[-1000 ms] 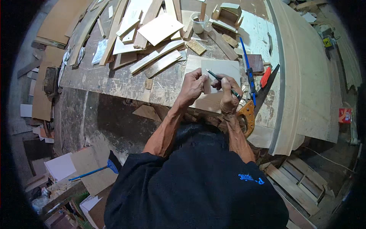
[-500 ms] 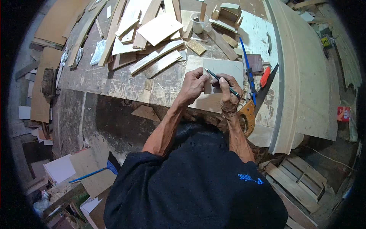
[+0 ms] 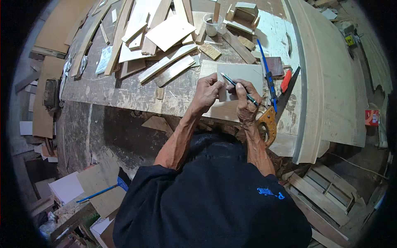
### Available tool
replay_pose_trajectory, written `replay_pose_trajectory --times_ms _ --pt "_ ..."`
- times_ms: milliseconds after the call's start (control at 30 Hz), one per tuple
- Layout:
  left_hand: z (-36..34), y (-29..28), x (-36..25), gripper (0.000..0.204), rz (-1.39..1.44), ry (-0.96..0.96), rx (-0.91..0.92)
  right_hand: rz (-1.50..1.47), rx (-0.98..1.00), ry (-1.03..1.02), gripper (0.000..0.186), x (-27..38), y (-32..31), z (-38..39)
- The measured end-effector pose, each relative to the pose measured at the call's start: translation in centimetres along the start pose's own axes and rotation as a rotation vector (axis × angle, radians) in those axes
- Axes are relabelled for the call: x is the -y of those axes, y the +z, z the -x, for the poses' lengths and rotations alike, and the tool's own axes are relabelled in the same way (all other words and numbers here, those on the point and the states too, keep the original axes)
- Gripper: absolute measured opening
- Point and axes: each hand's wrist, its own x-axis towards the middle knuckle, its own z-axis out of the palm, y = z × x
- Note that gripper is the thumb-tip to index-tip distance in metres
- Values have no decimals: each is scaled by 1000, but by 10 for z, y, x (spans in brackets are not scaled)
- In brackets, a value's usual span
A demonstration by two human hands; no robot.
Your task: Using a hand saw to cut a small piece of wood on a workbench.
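Observation:
My right hand (image 3: 248, 99) is closed around a dark pencil (image 3: 228, 79), whose tip points to the upper left over a grey square panel (image 3: 244, 70). Fingers pinched, my left hand (image 3: 207, 91) grips the panel's left edge close to the pencil tip. Beneath the panel lies a pale wooden board (image 3: 223, 110) at the bench's near edge. Just right of my right hand is a handsaw with an orange-yellow handle (image 3: 268, 126). A long blue tool (image 3: 269, 76) and a red-handled tool (image 3: 286, 81) lie beyond it.
Offcuts and a pale thin panel (image 3: 170, 32) are heaped on the workbench (image 3: 128, 89). A plastic cup (image 3: 211, 29) stands near a small wooden box (image 3: 245, 18). Long boards (image 3: 314, 103) line the right side. A blue-handled brush (image 3: 99, 193) lies at lower left.
The view has shifted slightly. Both hands keep their holds on the panel and the pencil, with the pencil tip still near the panel's upper left.

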Motion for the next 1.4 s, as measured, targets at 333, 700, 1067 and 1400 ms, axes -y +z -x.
replay_pose_trajectory --times_ms 333,700,1067,1400 --pt "-1 0 6 25 101 -26 -14 -4 -86 17 22 0 4 -1" --pt "1 0 3 27 85 -49 -37 31 -237 -61 21 -8 -2 -7" --pt "-2 0 9 26 73 -4 -16 -14 -330 -34 20 -10 -10 -10" --pt "1 8 4 29 87 -16 -28 -54 -405 -11 20 -15 -15 -12"
